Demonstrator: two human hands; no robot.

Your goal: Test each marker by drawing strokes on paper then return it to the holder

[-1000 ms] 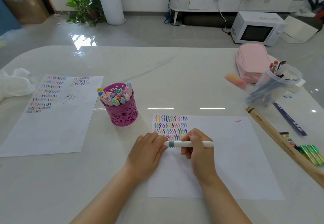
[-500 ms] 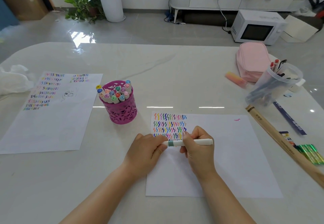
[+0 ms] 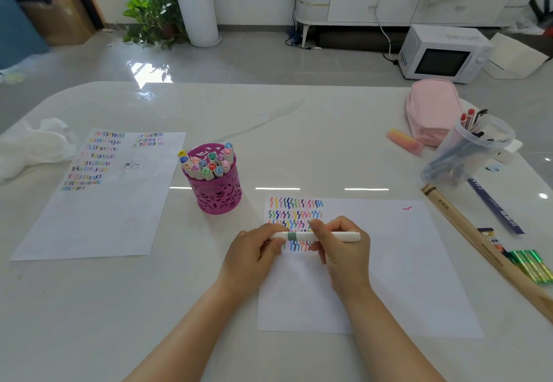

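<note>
We see a pale, glossy surface with a rounded far-left corner. At near centre-right lies a white paper sheet with rows of coloured squiggles in its far-left corner. Just left of it, a little farther, stands a magenta cut-out holder full of markers. Farther left lies a second sheet, also marked with coloured strokes, and beyond it a crumpled white cloth. On the right we find a pink pencil case, a pink eraser, a clear plastic cup of pens, a wooden ruler and green pens.
</note>
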